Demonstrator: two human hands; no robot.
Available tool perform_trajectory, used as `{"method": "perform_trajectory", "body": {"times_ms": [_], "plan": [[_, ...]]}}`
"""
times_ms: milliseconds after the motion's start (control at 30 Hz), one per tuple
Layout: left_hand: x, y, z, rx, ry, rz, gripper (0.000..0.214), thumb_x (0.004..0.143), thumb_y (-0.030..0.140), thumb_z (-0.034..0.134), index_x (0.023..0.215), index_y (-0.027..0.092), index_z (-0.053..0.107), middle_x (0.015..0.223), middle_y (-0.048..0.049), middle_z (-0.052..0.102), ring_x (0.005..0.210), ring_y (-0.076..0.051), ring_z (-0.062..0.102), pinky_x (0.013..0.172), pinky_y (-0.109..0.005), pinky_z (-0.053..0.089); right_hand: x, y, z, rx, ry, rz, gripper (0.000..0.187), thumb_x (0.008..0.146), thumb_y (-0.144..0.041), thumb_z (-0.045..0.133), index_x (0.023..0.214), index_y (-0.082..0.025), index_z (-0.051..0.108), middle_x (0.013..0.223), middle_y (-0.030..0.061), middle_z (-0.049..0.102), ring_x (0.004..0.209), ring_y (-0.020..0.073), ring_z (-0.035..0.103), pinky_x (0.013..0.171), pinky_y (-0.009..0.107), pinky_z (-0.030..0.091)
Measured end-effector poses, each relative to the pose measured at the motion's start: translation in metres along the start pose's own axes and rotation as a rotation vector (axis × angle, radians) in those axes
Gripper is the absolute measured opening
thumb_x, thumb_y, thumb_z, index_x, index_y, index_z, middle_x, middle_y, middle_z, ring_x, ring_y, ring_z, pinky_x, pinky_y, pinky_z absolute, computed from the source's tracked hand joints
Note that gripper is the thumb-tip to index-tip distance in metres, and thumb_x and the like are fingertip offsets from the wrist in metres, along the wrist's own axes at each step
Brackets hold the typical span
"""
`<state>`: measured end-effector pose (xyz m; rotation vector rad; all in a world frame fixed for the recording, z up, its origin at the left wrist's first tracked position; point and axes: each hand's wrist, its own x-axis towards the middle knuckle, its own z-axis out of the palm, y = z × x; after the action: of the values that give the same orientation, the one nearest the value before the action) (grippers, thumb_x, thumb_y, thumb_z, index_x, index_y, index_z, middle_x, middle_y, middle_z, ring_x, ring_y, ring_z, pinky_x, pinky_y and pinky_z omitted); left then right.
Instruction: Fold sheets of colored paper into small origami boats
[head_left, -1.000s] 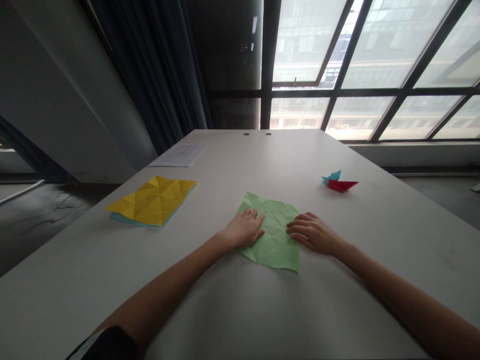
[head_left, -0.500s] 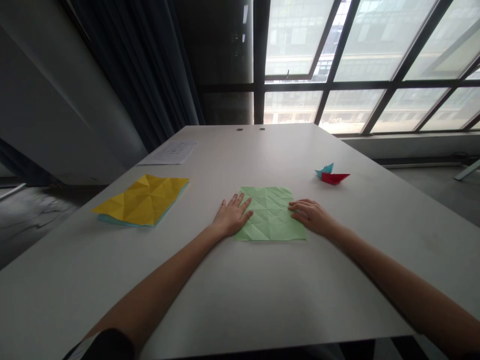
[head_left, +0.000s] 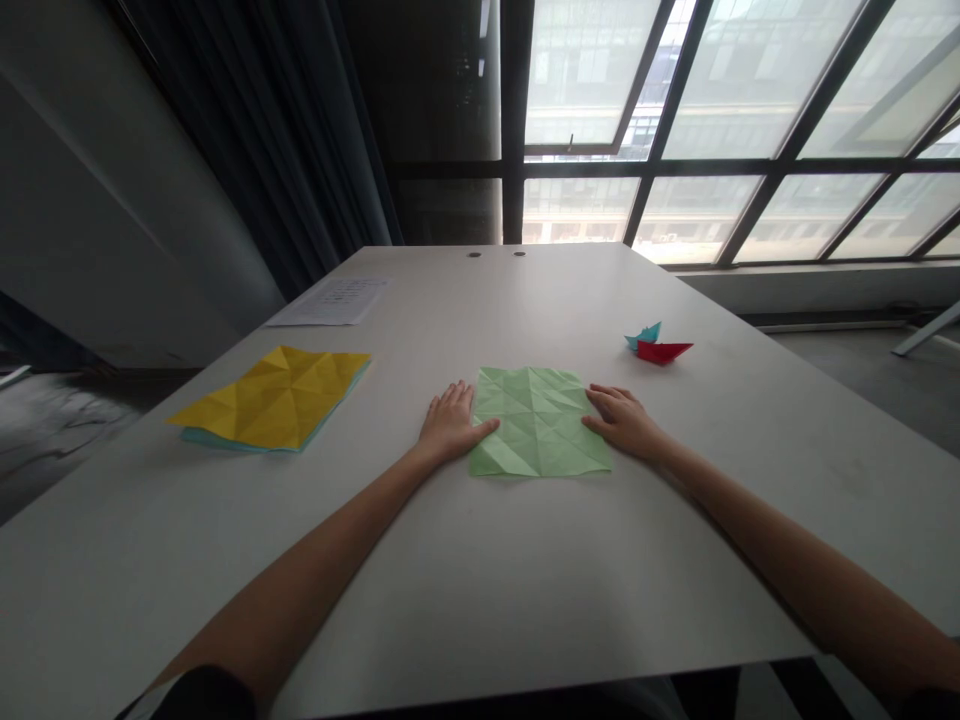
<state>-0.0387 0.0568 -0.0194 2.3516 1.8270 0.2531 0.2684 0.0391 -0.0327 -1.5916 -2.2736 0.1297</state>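
In the head view, your green sheet (head_left: pixel 536 430) now lies square to you on the table (head_left: pixel 525 580), no longer skewed; your left hand (head_left: pixel 450 425) and right hand (head_left: pixel 621 420) have slid out to its side edges, both flat and open, gripping nothing, so the creased paper sits pinned flat

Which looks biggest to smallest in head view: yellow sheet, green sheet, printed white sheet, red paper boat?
1. yellow sheet
2. green sheet
3. printed white sheet: it lies farther from the camera, so its real rank is unsure
4. red paper boat: clearly smallest
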Motion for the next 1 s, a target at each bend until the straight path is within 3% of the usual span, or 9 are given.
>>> {"method": "perform_trajectory", "body": {"times_ms": [200,367,467,567,800,1000], "plan": [[-0.002,-0.005,-0.004,-0.152,0.11,0.075,0.049,0.069,0.05,0.055,0.108,0.02,0.056,0.129,-0.0091,0.046,0.122,-0.027,0.037,0.1,-0.042,0.029,-0.001,-0.003,-0.003,0.282,0.086,0.042,0.047,0.073,-0.033,0.057,0.117,-0.023,0.046,0.104,0.006,0.063,0.101,0.024,0.054,0.086,0.044,0.04],[-0.004,-0.005,-0.009,-0.299,0.149,0.112,0.033,0.068,0.038,0.059,0.096,0.02,0.06,0.11,-0.0046,0.06,0.109,-0.023,0.049,0.095,-0.037,0.035,-0.001,-0.005,-0.003,0.427,0.085,0.097,0.044,0.071,-0.03,0.057,0.113,-0.022,0.047,0.086,0.0027,0.065,0.081,0.019,0.06,0.075,0.035,0.046],[-0.005,-0.004,-0.012,-0.361,0.158,0.101,0.027,0.068,0.031,0.057,0.091,0.018,0.061,0.097,-0.0039,0.065,0.096,-0.021,0.056,0.089,-0.034,0.039,-0.001,-0.003,-0.002,0.425,0.086,0.08,0.033,0.072,-0.03,0.055,0.103,-0.019,0.055,0.081,0.0021,0.064,0.077,0.0182,0.06,0.071,0.031,0.047],[-0.005,-0.004,-0.012,-0.395,0.162,0.112,0.023,0.068,0.028,0.055,0.088,0.018,0.062,0.086,-0.0021,0.066,0.086,-0.019,0.057,0.084,-0.032,0.041,-0.001,-0.002,-0.002,0.402,0.068,0.064,0.021,0.073,-0.03,0.053,0.089,-0.019,0.061,0.08,0.0021,0.065,0.076,0.0189,0.06,0.069,0.031,0.047],[-0.006,-0.004,-0.012,-0.433,0.159,0.15,0.02,0.072,0.03,0.053,0.083,0.021,0.068,0.086,-0.0016,0.067,0.087,-0.019,0.056,0.084,-0.032,0.041,-0.001,-0.006,-0.007,0.428,0.052,0.026,0.017,0.073,-0.024,0.051,0.08,-0.019,0.066,0.079,0.003,0.067,0.076,0.0199,0.061,0.07,0.032,0.048],[-0.005,-0.004,-0.01,-0.388,0.159,0.156,0.028,0.07,0.013,0.048,0.08,0.026,0.07,0.092,0.0009,0.066,0.094,-0.017,0.054,0.09,-0.033,0.038,-0.001,-0.007,-0.012,0.392,0.05,0.027,0.028,0.074,-0.016,0.043,0.086,-0.022,0.068,0.089,0.0031,0.067,0.085,0.0187,0.06,0.076,0.032,0.047]]}}
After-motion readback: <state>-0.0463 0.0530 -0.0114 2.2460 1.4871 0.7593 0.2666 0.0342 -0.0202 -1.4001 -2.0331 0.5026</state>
